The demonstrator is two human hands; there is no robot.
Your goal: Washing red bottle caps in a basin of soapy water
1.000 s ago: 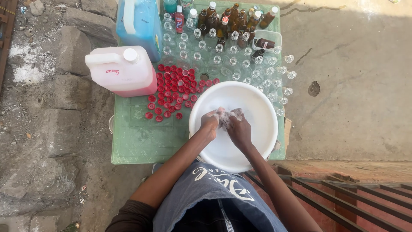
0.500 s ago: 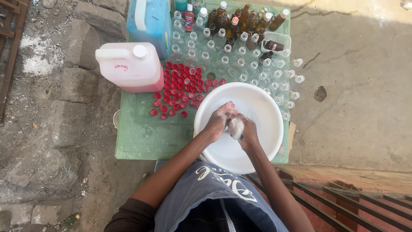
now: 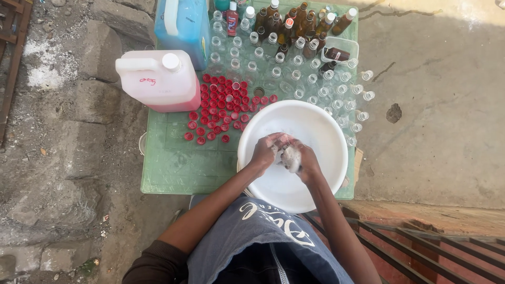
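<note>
Both my hands are inside a large white basin [image 3: 315, 118] that stands on a green plastic table [image 3: 173, 165]. My left hand [image 3: 266, 151] and my right hand [image 3: 306, 159] press together around a small pale, sudsy thing [image 3: 290, 156]; I cannot tell what it is. Behind the basin stand several empty clear glass bottles [image 3: 294, 79] in rows. A patch of red bottle caps [image 3: 223, 105] lies to the left of the basin.
A white jug with pink liquid [image 3: 158, 79] and a blue jug [image 3: 181, 26] sit at the table's back left. Several filled brown bottles [image 3: 294, 21] and a clear plastic tub [image 3: 339, 50] are at the back. Stone blocks lie left, concrete floor right, metal bars lower right.
My hands stay together in the basin, rubbing the pale thing; they have shifted slightly. The view has drifted a little.
</note>
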